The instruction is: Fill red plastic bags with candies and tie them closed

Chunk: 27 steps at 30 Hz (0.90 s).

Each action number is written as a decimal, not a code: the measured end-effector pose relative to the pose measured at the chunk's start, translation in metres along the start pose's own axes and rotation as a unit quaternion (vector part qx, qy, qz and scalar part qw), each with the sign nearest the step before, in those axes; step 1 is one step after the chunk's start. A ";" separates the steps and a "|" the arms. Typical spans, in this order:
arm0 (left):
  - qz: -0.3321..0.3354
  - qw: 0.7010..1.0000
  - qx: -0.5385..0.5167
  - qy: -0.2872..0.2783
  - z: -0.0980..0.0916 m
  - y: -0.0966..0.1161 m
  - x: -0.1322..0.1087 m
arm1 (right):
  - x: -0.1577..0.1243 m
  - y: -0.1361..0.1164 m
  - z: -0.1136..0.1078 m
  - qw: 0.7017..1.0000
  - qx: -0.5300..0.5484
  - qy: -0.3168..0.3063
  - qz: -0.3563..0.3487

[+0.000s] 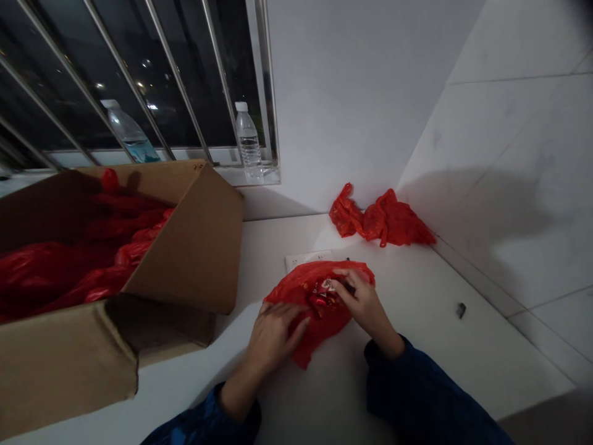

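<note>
A red plastic bag (319, 343) lies spread on the white surface in front of me. Several small shiny red wrapped packets (324, 301) sit in its middle, one with white print; they look like sweets, but I cannot make out the kind. My left hand (274, 330) rests on the bag's left side, fingers stretched and thumb apart. From the right, my right hand (364, 301) reaches over the bag, its thumb and fingertips closed at a red and white wrapped packet (328, 285). Part of that packet is hidden by the fingers.
At the left stands an open cardboard box (194, 247) with red plastic bags (55, 272) inside. More crumpled red bags (384, 219) lie by the wall. A socket panel (296, 261), a small dark object (460, 310) and two water bottles (249, 142) are around, the bottles by the barred window.
</note>
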<state>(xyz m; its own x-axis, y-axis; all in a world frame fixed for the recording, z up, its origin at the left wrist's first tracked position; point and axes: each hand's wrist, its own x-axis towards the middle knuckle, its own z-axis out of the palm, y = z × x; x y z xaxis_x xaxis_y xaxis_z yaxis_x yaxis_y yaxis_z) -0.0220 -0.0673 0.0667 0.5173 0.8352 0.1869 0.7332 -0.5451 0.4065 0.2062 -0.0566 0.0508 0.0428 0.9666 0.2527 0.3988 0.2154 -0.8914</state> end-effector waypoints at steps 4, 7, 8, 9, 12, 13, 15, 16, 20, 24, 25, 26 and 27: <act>0.014 0.998 0.050 -0.024 0.001 0.002 0.000 | -0.001 0.007 0.003 0.997 -0.072 0.003 -0.018; 0.023 0.997 0.070 -0.035 0.001 0.002 -0.001 | -0.001 0.006 0.000 0.989 -0.144 -0.016 -0.043; 0.026 0.996 0.073 -0.036 0.002 0.001 -0.002 | -0.002 0.005 -0.001 0.986 -0.151 -0.046 -0.046; 0.029 0.996 0.073 -0.036 0.002 0.001 -0.002 | -0.003 0.004 -0.001 0.983 -0.161 -0.077 -0.047; 0.031 0.996 0.072 -0.037 0.004 0.000 -0.002 | -0.006 0.000 -0.001 0.964 -0.238 -0.117 -0.036; 0.030 0.996 0.071 -0.037 0.004 0.000 -0.002 | -0.008 -0.001 -0.001 0.956 -0.270 -0.112 -0.033; 0.031 0.997 0.067 -0.034 0.005 0.000 -0.002 | -0.009 -0.002 0.000 0.946 -0.307 -0.102 -0.037; 0.031 0.997 0.066 -0.030 0.005 0.000 -0.002 | -0.009 -0.003 0.001 0.944 -0.311 -0.100 -0.043; 0.017 0.998 0.058 0.011 0.006 -0.001 -0.002 | -0.008 -0.006 0.004 0.949 -0.299 -0.076 -0.070; -0.010 0.996 0.065 0.059 0.009 -0.005 -0.003 | -0.007 -0.009 0.014 0.953 -0.282 -0.065 -0.085; -0.016 0.996 0.070 0.059 0.011 -0.007 -0.002 | -0.007 -0.010 0.018 0.952 -0.283 -0.069 -0.090; -0.022 0.995 0.075 0.054 0.012 -0.009 0.000 | -0.007 -0.009 0.022 0.951 -0.285 -0.075 -0.095; -0.029 0.995 0.079 0.050 0.014 -0.010 0.002 | -0.006 -0.009 0.025 0.949 -0.289 -0.081 -0.100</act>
<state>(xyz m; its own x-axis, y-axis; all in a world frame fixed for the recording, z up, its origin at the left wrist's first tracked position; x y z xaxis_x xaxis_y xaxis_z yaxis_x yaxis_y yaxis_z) -0.0219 -0.0611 0.0505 0.4315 0.8640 0.2594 0.8250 -0.4943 0.2740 0.1794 -0.0613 0.0481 -0.2093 0.9329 0.2932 0.8214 0.3304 -0.4649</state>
